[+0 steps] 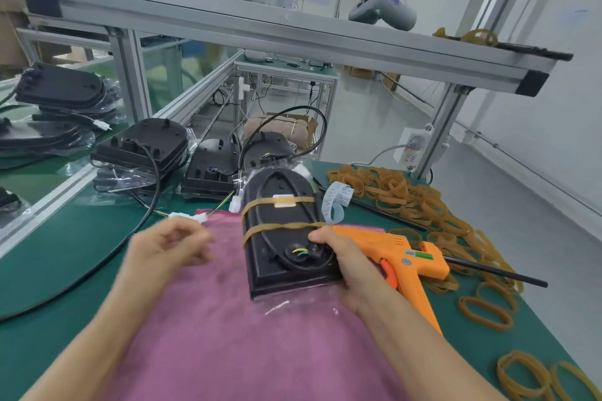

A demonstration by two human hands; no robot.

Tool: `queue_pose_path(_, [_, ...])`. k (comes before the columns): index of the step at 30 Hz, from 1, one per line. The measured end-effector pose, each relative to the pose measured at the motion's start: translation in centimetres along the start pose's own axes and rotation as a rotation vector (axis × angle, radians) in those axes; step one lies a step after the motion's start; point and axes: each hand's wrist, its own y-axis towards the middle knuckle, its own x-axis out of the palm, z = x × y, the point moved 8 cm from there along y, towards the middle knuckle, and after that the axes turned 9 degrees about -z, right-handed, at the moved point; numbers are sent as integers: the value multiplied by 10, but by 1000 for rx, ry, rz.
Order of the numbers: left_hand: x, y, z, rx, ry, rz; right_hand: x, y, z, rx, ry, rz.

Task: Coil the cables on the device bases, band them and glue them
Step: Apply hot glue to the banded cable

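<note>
Black plastic device base (280,231), cable coiled and double-banded, lies on the pink cloth (228,319) mid-desk.
Right hand (351,265) grasps its near right edge; left hand (166,246) hangs loosely curled, empty; orange glue gun (404,257) untouched, so gluing likely remains.

My right hand (350,265) grips the near right edge of the black device base (286,231), which lies on the pink cloth (260,352) with two rubber bands (280,227) stretched across its coiled cable. My left hand (169,246) hovers just left of it, fingers loosely curled, holding nothing. The orange glue gun (407,257) lies just right of the base, beside loose rubber bands (407,198) on the green table (65,254).
</note>
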Motion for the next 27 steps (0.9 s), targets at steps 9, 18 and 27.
queue_pose_path(9, [104, 0, -28, -603, -660, -250, 11, 7, 10, 39, -127, 3])
queue_pose_path(18, [108, 4, -49, -616, -548, -29, -11, -9, -16, 26, -1045, 135])
queue_pose_path(27, [108, 0, -45, -630, -496, -1, -59, -41, -62, 293, -1783, 570])
